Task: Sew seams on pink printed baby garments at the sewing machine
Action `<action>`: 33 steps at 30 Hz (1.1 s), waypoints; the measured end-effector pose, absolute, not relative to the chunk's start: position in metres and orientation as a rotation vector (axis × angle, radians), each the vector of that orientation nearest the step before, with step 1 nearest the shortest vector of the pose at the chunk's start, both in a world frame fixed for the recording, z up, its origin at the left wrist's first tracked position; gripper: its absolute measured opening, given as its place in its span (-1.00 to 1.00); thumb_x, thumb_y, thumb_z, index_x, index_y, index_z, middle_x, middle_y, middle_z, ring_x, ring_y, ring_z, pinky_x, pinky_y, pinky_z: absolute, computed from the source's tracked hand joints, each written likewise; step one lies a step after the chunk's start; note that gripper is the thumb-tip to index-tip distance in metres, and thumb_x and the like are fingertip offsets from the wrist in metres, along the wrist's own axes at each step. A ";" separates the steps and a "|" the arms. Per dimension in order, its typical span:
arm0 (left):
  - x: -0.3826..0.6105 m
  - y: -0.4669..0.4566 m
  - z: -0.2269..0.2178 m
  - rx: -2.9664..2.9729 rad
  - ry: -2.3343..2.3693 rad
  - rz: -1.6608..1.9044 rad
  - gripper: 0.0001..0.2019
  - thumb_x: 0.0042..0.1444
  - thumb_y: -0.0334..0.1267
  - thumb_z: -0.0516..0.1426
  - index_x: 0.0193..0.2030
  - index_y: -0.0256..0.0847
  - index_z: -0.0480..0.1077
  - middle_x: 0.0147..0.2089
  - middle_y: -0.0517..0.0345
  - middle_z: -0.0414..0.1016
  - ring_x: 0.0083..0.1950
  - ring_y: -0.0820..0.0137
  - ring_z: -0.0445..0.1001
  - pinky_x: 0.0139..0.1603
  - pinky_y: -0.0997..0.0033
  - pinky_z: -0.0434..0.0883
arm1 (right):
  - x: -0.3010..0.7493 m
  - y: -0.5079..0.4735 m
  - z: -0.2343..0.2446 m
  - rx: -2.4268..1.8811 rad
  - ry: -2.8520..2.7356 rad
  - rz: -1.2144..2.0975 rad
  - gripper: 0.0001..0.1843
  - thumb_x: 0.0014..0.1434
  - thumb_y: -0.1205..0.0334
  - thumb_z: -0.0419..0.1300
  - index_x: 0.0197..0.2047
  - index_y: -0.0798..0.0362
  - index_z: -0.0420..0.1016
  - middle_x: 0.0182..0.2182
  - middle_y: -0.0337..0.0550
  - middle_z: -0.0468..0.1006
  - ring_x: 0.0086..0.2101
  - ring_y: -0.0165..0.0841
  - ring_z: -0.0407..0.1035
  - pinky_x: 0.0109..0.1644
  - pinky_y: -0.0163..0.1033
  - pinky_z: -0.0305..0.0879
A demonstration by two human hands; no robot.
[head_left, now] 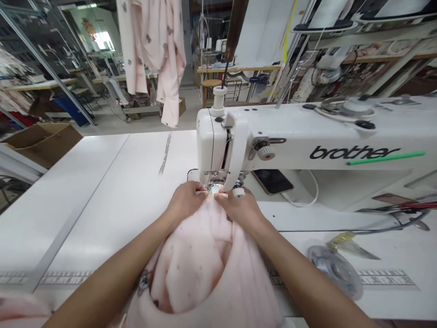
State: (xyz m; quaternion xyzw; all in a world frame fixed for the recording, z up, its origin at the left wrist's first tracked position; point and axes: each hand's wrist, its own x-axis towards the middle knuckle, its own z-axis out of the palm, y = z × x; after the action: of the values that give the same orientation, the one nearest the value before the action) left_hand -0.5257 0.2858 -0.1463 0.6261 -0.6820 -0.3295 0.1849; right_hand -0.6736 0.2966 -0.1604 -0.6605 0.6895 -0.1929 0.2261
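Observation:
A pale pink garment (191, 264) with small dark motifs hangs from the needle area down over the table's front edge. My left hand (186, 198) pinches its edge just left of the presser foot. On the other side, my right hand (242, 207) grips the same edge, fingertips close to the needle and partly behind a white knob. Above both hands stands the head of a white sewing machine (221, 146), its needle area brightly lit. The needle tip itself is too small to make out.
A phone (273, 181) with a white cable lies under the machine arm. To the right are thread snips (353, 246), a clear round bobbin case (334, 271) and a ruler strip (389, 278). A pink garment (153, 50) hangs ahead; a cardboard box (43, 141) stands left.

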 end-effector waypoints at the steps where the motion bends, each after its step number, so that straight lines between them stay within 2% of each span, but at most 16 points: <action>1: -0.526 0.285 -0.147 1.773 -1.922 -0.921 -0.87 -0.04 -0.28 0.03 -0.48 -0.22 0.38 -0.54 0.23 0.38 -0.50 0.44 0.31 -0.51 0.48 0.13 | -0.674 0.296 -0.161 -1.831 1.908 -0.535 -0.87 0.07 0.25 0.07 -0.43 0.05 0.40 -0.62 -0.25 0.39 -0.48 -0.32 0.33 -0.43 -0.33 0.08; 4: -0.525 0.284 -0.150 1.795 -1.924 -0.898 -0.88 -0.05 -0.29 0.03 -0.47 -0.21 0.38 -0.50 0.22 0.42 -0.47 0.41 0.35 -0.50 0.48 0.16 | -0.673 0.297 -0.162 -1.868 1.926 -0.545 -0.88 0.07 0.24 0.07 -0.42 0.05 0.41 -0.58 -0.22 0.42 -0.44 -0.30 0.34 -0.41 -0.32 0.09; 8: -0.524 0.283 -0.151 1.800 -1.955 -0.865 -0.87 -0.04 -0.33 0.02 -0.40 -0.18 0.40 -0.35 0.20 0.49 -0.35 0.37 0.41 -0.40 0.47 0.21 | -0.673 0.298 -0.163 -1.911 1.946 -0.553 -0.86 0.09 0.25 0.06 -0.40 0.05 0.42 -0.54 -0.19 0.44 -0.41 -0.29 0.35 -0.40 -0.31 0.09; 12: -0.525 0.284 -0.149 1.796 -2.001 -0.818 -0.85 -0.01 -0.37 0.01 -0.33 -0.18 0.38 -0.26 0.16 0.49 -0.26 0.33 0.42 -0.33 0.44 0.23 | -0.673 0.299 -0.164 -1.943 1.965 -0.558 -0.88 0.09 0.26 0.08 -0.38 0.06 0.43 -0.49 -0.16 0.47 -0.39 -0.28 0.35 -0.40 -0.31 0.09; 20: -0.528 0.283 -0.148 1.827 -2.057 -0.729 -0.88 -0.01 -0.40 0.01 -0.39 -0.20 0.36 -0.37 0.15 0.44 -0.27 0.30 0.42 -0.38 0.44 0.21 | -0.672 0.296 -0.171 -1.946 1.990 -0.588 -0.88 0.08 0.29 0.08 -0.41 0.05 0.44 -0.51 -0.19 0.47 -0.47 -0.33 0.33 -0.46 -0.32 0.06; 23: -0.528 0.283 -0.149 1.810 -2.061 -0.723 -0.88 0.02 -0.37 0.01 -0.34 -0.20 0.36 -0.34 0.16 0.45 -0.29 0.33 0.42 -0.37 0.45 0.22 | -0.672 0.295 -0.174 -1.965 2.002 -0.610 -0.87 0.08 0.27 0.08 -0.38 0.06 0.44 -0.49 -0.16 0.49 -0.43 -0.30 0.35 -0.42 -0.31 0.10; 28: -0.529 0.283 -0.151 1.811 -2.058 -0.678 -0.92 0.02 -0.36 0.02 -0.42 -0.19 0.32 -0.48 0.19 0.36 -0.34 0.33 0.40 -0.42 0.45 0.19 | -0.673 0.294 -0.178 -1.997 2.005 -0.632 -0.87 0.09 0.25 0.08 -0.37 0.07 0.44 -0.44 -0.13 0.51 -0.38 -0.28 0.37 -0.36 -0.30 0.14; 33: -0.530 0.281 -0.152 1.818 -2.050 -0.634 -0.94 0.03 -0.34 0.02 -0.41 -0.19 0.30 -0.48 0.18 0.35 -0.34 0.33 0.40 -0.43 0.45 0.19 | -0.671 0.292 -0.178 -1.995 1.999 -0.646 -0.86 0.09 0.30 0.06 -0.42 0.08 0.43 -0.43 -0.13 0.51 -0.38 -0.30 0.37 -0.37 -0.31 0.12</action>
State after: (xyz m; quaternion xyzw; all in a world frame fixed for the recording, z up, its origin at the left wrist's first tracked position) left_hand -0.5302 0.2814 -0.1515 0.6377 -0.7190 -0.2224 0.1638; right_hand -0.6709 0.2918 -0.1783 -0.6835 0.6849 -0.2211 0.1218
